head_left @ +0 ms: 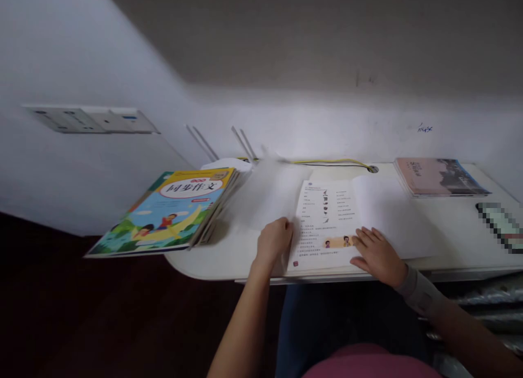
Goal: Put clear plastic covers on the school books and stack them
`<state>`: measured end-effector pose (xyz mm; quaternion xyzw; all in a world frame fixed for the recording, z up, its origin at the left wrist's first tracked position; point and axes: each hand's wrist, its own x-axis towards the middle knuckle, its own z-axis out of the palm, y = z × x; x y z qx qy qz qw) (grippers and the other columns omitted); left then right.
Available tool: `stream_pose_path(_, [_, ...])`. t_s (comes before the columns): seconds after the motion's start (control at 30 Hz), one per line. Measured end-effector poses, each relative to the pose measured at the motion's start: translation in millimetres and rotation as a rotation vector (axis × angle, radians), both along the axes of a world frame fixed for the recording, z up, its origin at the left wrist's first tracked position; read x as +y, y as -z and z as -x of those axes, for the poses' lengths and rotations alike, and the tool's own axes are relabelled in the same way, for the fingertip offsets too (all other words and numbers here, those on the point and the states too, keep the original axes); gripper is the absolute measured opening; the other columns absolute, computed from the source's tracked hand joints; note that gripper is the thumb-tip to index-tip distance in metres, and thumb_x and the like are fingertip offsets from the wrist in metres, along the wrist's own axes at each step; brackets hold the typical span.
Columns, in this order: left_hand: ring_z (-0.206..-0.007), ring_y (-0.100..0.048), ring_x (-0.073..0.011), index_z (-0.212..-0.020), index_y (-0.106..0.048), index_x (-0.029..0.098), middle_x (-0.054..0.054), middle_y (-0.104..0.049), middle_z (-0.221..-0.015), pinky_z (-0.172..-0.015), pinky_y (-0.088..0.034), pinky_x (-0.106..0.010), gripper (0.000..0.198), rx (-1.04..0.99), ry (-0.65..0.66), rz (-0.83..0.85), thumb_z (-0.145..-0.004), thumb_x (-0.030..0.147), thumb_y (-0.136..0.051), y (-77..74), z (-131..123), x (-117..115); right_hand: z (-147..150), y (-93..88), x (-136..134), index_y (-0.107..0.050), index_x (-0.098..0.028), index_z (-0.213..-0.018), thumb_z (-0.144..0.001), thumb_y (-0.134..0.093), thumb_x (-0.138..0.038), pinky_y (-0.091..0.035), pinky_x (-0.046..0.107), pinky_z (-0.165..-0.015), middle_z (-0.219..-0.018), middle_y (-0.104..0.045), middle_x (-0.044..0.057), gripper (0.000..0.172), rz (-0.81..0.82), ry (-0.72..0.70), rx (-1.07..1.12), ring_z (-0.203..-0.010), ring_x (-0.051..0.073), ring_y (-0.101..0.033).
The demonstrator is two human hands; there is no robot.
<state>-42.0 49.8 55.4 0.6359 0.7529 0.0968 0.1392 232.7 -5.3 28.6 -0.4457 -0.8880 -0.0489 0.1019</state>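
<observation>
An open workbook [314, 247] lies on the white desk, showing printed text, small pictures and two cartoon figures. To its left, a white page [265, 198] is raised and smeared by motion. My left hand [274, 242] is closed at this page's lower edge, its fingertips partly hidden. With fingers spread, my right hand [378, 255] rests flat on the right part of the printed page. Beyond that hand, a blank white sheet [384, 214] extends to the right. A grey band [420, 293] circles my right wrist.
A stack of books with a yellow and blue cover [175, 209] overhangs the desk's left edge. At the back right lies a pink-covered book [437, 176]; a pixelated phone-shaped object [502, 225] is at far right. A yellow cable [330, 161] runs along the wall.
</observation>
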Motion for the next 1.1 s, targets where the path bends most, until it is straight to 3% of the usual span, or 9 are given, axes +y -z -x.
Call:
stream_pose_path(0.1, [-0.078, -0.065, -0.022, -0.068, -0.056, 0.017, -0.007, -0.067, -0.075, -0.069, -0.048, -0.031, 0.022, -0.535, -0.048, -0.087, -0.077, 0.037, -0.051, -2.8, 5.0, 3.5, 5.8, -11.4, 5.1, -0.057, -0.014, -0.116, -0.086, -0.054, -0.04, -0.04, 0.047, -0.097, -0.122, -0.058, 0.017, 0.04, 0.076, -0.009, 0.1, -0.116, 0.03, -0.052])
stream_pose_path(0.23, [-0.067, -0.065, -0.0159, -0.068, -0.048, 0.017, -0.003, -0.068, -0.078, -0.066, -0.05, -0.027, 0.029, -1.312, -0.079, -0.121, -0.066, 0.04, -0.065, -24.1, -11.5, 9.6, 19.0, -36.1, 27.0, -0.046, -0.013, -0.129, -0.087, -0.048, -0.047, -0.039, 0.043, -0.102, -0.131, -0.051, 0.018, 0.054, 0.304, -0.045, 0.488, -0.123, 0.027, -0.046])
stream_pose_path(0.33, [-0.073, -0.068, -0.0175, -0.071, -0.045, 0.017, -0.006, -0.069, -0.088, -0.077, -0.05, -0.032, 0.031, -1.646, 0.034, -0.114, -0.063, 0.032, -0.071, -51.5, -43.2, 15.6, 27.2, -62.3, 48.6, -0.032, -0.016, -0.138, -0.088, -0.044, -0.046, -0.043, 0.04, -0.097, -0.135, -0.047, 0.016, 0.059, 0.569, -0.024, 0.895, -0.122, 0.024, -0.048])
stream_pose_path(0.43, [-0.086, -0.068, -0.0201, -0.071, -0.045, 0.017, -0.009, -0.068, -0.099, -0.088, -0.048, -0.037, 0.028, -1.809, 0.231, -0.082, -0.068, 0.029, -0.07, -75.8, -81.3, 21.5, 22.7, -95.0, 64.3, -0.032, -0.022, -0.136, -0.086, -0.047, -0.042, -0.051, 0.037, -0.083, -0.12, -0.059, 0.01, 0.056, 0.806, 0.034, 1.18, -0.105, 0.021, -0.059])
stream_pose_path(0.57, [-0.09, -0.067, -0.0203, -0.072, -0.045, 0.016, -0.009, -0.065, -0.107, -0.088, -0.048, -0.038, 0.023, -1.877, 0.345, 0.033, -0.076, 0.028, -0.065, -88.8, -124.3, 26.7, -5.0, -126.2, 68.3, -0.055, -0.023, -0.111, -0.074, -0.055, -0.025, -0.052, 0.029, -0.069, -0.092, -0.066, 0.002, 0.036, 0.926, 0.016, 1.364, -0.083, 0.018, -0.063])
stream_pose_path(0.7, [-0.094, -0.065, -0.0215, -0.072, -0.044, 0.017, -0.009, -0.066, -0.107, -0.082, -0.052, -0.037, 0.021, -1.925, 0.358, 0.078, -0.079, 0.026, -0.062, -88.5, -132.4, 28.7, -45.9, -127.9, 62.6, -0.061, -0.019, -0.096, -0.063, -0.054, -0.018, -0.049, 0.028, -0.06, -0.076, -0.065, 0.0, 0.034, 0.818, 0.18, 1.443, -0.069, 0.018, -0.061])
stream_pose_path(0.87, [-0.065, -0.066, -0.014, -0.073, -0.05, 0.016, -0.005, -0.068, -0.084, -0.056, -0.053, -0.024, 0.02, -1.682, 0.185, 0.0, -0.074, 0.028, -0.066, -73.6, -63.8, 32.9, -110.2, -100.8, 55.9, -0.06, -0.019, -0.104, -0.06, -0.054, -0.019, -0.049, 0.028, -0.062, -0.076, -0.067, -0.002, 0.045, 0.809, 0.314, 1.469, -0.066, 0.016, -0.061])
stream_pose_path(0.97, [-0.043, -0.053, -0.0082, -0.069, -0.053, 0.015, 0.002, -0.059, -0.054, -0.043, -0.042, -0.017, 0.025, -1.434, 0.065, -0.036, -0.066, 0.033, -0.07, -49.3, -7.4, 34.7, -142.1, -67.0, 53.2, -0.06, -0.019, -0.106, -0.056, -0.051, -0.018, -0.05, 0.027, -0.06, -0.075, -0.068, -0.002, 0.05, 0.762, 0.42, 1.482, -0.064, 0.016, -0.062])
stream_pose_path(1.1, [-0.041, -0.051, -0.0102, -0.065, -0.054, 0.016, 0.002, -0.056, -0.049, -0.044, -0.04, -0.021, 0.026, -0.998, -0.075, 0.004, -0.065, 0.039, -0.064, -13.2, 38.9, 32.4, -155.9, -16.5, 50.5, -0.058, -0.017, -0.108, -0.057, -0.047, -0.021, -0.054, 0.035, -0.064, -0.085, -0.071, 0.005, 0.053, 0.863, 0.492, 1.397, -0.072, 0.023, -0.067])
